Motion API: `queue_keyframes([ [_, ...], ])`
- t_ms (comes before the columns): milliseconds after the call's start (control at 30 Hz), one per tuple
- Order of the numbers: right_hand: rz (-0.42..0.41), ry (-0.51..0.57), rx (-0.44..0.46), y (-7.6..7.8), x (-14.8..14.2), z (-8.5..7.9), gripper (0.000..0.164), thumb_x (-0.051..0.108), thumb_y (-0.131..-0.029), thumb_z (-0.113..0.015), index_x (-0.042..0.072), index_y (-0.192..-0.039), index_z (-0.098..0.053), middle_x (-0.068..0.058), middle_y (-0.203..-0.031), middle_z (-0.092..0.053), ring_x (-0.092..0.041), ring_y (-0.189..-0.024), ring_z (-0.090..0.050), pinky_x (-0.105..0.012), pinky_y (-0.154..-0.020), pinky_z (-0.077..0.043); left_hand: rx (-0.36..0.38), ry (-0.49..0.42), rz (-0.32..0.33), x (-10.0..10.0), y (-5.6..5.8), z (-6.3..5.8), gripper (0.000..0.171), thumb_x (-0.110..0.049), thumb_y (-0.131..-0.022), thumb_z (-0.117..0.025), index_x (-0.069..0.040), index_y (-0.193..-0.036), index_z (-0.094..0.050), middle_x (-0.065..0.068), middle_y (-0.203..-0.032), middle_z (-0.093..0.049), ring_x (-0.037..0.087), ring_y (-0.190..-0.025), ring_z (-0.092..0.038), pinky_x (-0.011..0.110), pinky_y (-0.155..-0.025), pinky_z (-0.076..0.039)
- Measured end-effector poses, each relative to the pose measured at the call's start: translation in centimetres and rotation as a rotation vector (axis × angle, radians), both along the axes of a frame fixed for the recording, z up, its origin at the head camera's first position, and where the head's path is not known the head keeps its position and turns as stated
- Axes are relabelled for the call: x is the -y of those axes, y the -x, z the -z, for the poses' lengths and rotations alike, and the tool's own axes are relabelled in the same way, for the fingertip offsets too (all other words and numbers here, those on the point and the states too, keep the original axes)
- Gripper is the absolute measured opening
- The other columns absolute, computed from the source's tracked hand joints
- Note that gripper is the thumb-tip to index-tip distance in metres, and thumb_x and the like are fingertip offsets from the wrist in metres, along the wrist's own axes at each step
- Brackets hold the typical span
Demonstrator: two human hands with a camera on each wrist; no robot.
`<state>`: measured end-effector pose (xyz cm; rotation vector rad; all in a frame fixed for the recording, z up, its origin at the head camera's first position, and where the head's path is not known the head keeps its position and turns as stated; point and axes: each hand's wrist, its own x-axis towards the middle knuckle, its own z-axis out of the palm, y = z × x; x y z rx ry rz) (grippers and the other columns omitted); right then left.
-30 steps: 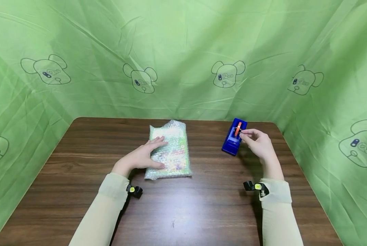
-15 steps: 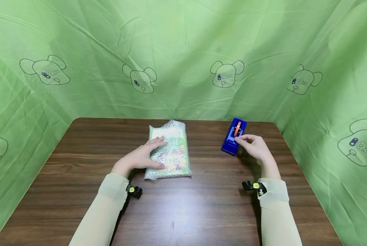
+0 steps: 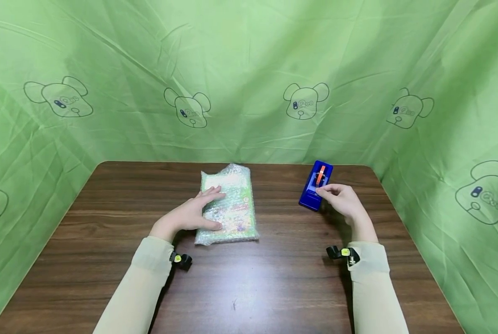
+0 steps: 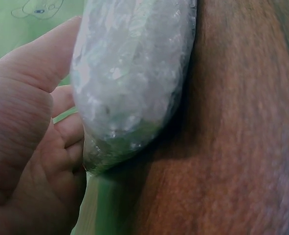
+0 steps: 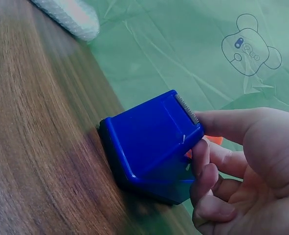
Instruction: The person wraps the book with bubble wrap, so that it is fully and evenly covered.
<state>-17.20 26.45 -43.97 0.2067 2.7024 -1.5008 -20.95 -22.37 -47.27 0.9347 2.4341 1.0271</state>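
Note:
A flat package in bubble wrap [image 3: 232,208], green and multicoloured beneath the film, lies on the table left of centre. My left hand [image 3: 188,213] rests over its left side, thumb and fingers spread apart. In the left wrist view, the wrapped end [image 4: 129,73] stands close beside that hand. To the right, a blue tape dispenser [image 3: 309,200] carries a roll with an orange core [image 3: 322,174]. My right hand [image 3: 344,200] pinches at the tape between roll and blade; the clear strip itself hardly shows. The serrated blade [image 5: 187,108] appears right at my thumb [image 5: 227,122].
The dark wood table [image 3: 240,287] ends at a green cloth backdrop [image 3: 240,79] with printed bear heads, which closes in the back and both sides. A black wrist camera [image 3: 184,261] is strapped at the left cuff, another wrist camera [image 3: 334,253] at the right.
My right hand has shifted from beside the orange-cored roll toward the near, blade end of the dispenser. The left hand and the package stay put; the whole head view has shifted slightly.

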Motion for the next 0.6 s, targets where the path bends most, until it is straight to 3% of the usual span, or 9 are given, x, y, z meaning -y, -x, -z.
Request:
queue_keyframes([
  [233,-0.026,-0.008,-0.036,0.1,0.0,0.0,0.039,0.028,-0.107,-0.074,-0.008,-0.122,-0.076,0.0,-0.104,-0.075,-0.008,-0.094,-0.059,-0.024,-0.078,-0.049,0.003,0.009,-0.006,0.1,0.0,0.2,0.098,-0.044,-0.089,-0.092,-0.019,-0.169,-0.043,0.003,-0.183,-0.017,0.026,-0.169,-0.008,0.057,-0.136,-0.006],
  [400,-0.007,-0.006,-0.029,0.1,0.4,-0.3,0.039,0.03,-0.107,-0.073,-0.007,-0.119,-0.076,0.0,-0.1,-0.073,-0.012,-0.093,-0.058,-0.025,-0.077,-0.048,0.004,0.007,-0.005,0.0,0.0,0.2,0.097,-0.044,-0.089,-0.092,-0.019,-0.169,-0.043,0.003,-0.183,-0.016,0.026,-0.169,-0.008,0.057,-0.136,-0.006],
  [600,0.029,0.047,0.008,0.0,1.1,-0.8,0.038,0.03,-0.108,-0.072,-0.007,-0.119,-0.074,-0.002,-0.099,-0.075,-0.016,-0.078,-0.07,-0.033,-0.079,-0.058,0.01,0.008,-0.006,0.0,0.0,0.1,0.097,-0.044,-0.089,-0.092,-0.019,-0.169,-0.043,0.004,-0.183,-0.017,0.028,-0.169,-0.008,0.059,-0.136,-0.007],
])
